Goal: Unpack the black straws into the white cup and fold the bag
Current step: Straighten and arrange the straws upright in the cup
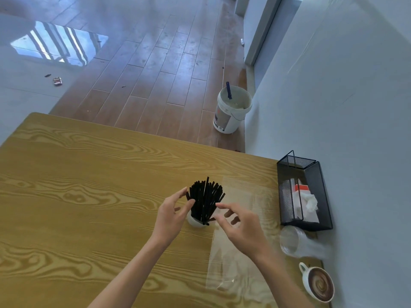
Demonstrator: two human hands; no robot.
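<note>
A bunch of black straws [205, 197] stands fanned out in a small white cup [195, 221] on the wooden table [89, 174]. My left hand [172, 215] hovers at the left of the bunch, fingers relaxed and spread, thumb near the straws. To the right of the cup my right hand [239, 225] is held with fingers loosely spread, the index fingertip close to the straws. Neither hand holds anything. The clear plastic bag [233, 258] lies flat on the table under and beyond my right forearm.
A black mesh organizer [304, 194] with napkins stands at the table's right edge by the wall. Near it lie clear plastic cups [298, 242] on their side and a cup of latte [319, 285]. A white bucket [232, 110] sits on the floor beyond.
</note>
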